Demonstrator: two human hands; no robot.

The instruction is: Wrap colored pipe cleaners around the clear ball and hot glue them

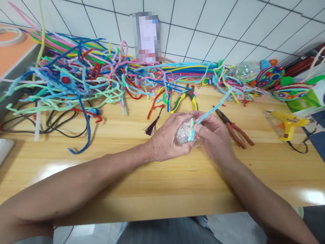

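Above the middle of the wooden table, my left hand point(168, 136) is wrapped round a clear, glittery ball point(183, 133). Pale green and blue bands cross the ball's side. My right hand point(215, 134) is closed at the ball's right side, its thumb and fingers pinching a light blue pipe cleaner point(216, 107). One end of that pipe cleaner sticks out up and to the right; the other lies against the ball. My fingers hide part of the ball. Just beyond my hands lie yellow-green pliers point(181, 100) and a dark purple tassel point(152, 126).
A tangled heap of coloured pipe cleaners point(90, 75) runs along the tiled wall. Red-handled pliers point(234, 127) and a yellow glue gun point(289, 124) lie to the right. A phone point(147, 38) leans at the back. Decorated crafts point(293, 91) stand far right; a tape roll point(3, 36) is far left.
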